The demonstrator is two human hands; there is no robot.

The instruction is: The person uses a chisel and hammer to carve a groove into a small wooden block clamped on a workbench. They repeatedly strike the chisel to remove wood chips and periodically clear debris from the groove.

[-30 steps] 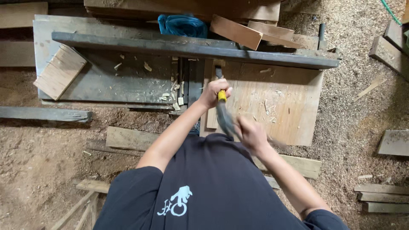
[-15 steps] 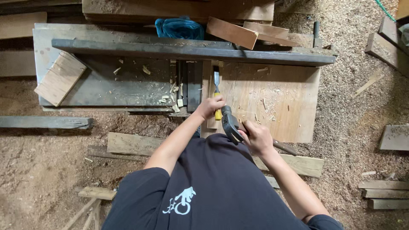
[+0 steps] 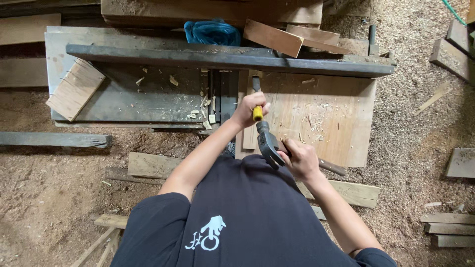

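My left hand (image 3: 250,109) grips a chisel (image 3: 257,99) by its yellow handle, its dark blade pointing away from me onto a narrow wooden strip (image 3: 251,123) that lies on a plywood sheet (image 3: 336,118). My right hand (image 3: 299,158) holds a dark-headed hammer (image 3: 269,143) by its wooden shaft, the head just behind the chisel's butt end. Wood chips lie scattered around the chisel tip.
A dark metal workbench (image 3: 148,94) with a long rail (image 3: 222,59) stands beyond my hands. A loose plank piece (image 3: 75,89) rests on its left end, a blue bundle (image 3: 212,32) at the back. Planks (image 3: 153,165) and offcuts (image 3: 460,163) lie on the sawdust floor.
The hammer has come down from a raised position to the chisel's butt. My left hand stays on the chisel at nearly the same spot.
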